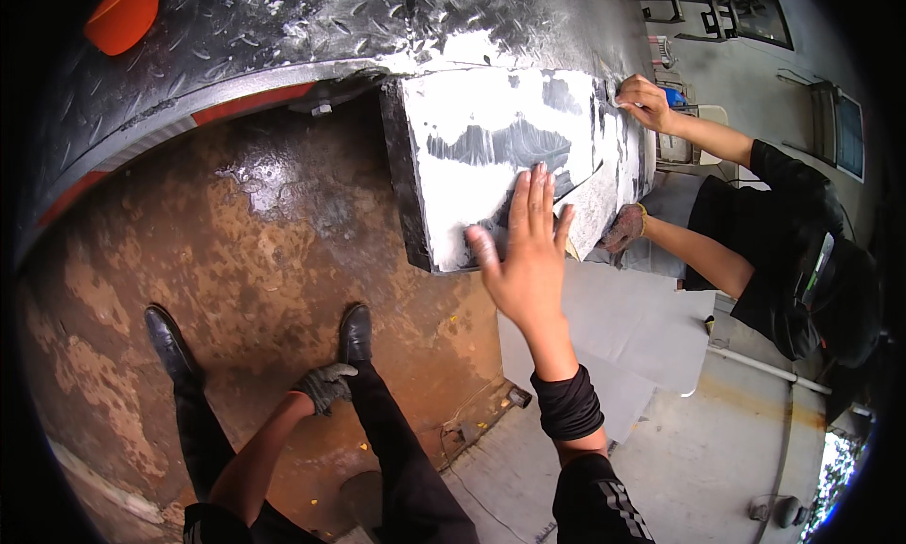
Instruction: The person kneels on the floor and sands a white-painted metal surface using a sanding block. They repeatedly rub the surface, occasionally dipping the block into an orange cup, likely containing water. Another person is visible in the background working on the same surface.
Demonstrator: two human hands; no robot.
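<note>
My right hand, bare, lies flat with fingers spread on a black box-shaped panel smeared with a white coating. Dark streaked patches show through the coating just beyond my fingertips. My left hand wears a dark grey glove and rests by my right shin; its fingers look loosely extended, with nothing visible in them. At the right, a co-worker's bare hand touches the far corner of the panel. That person's gloved hand is at the panel's near right side, beside a pale sheet-like area.
A dark tread-plate surface with a red-and-white striped edge curves across the top left. An orange container sits on it. The brown floor is wet in places. Grey sheets lie below the co-worker. A thin cable crosses the ground.
</note>
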